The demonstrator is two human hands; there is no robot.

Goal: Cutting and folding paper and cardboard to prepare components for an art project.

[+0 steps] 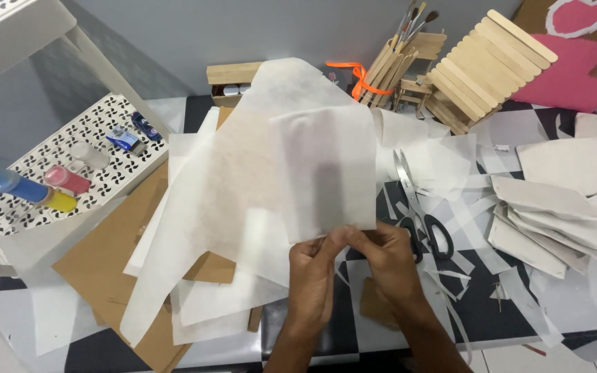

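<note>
Pinching a thin white sheet (323, 173) by its lower edge, left hand (312, 273) and right hand (388, 262) side by side, fingers clamped on the paper. Sheet raised above the table (340, 331), just left of the scissors (419, 211). Best kept taut, grip light, to avoid tearing.

Scissors (419, 217) w/ black handles lie mid-table on paper scraps, a stack of folded paper pieces (547, 224) toward the right edge. Craft-stick house (481, 65) & brush holder (399, 62) at the far edge; paint bottles (36, 190) on the perforated white shelf (115, 121), left.
</note>
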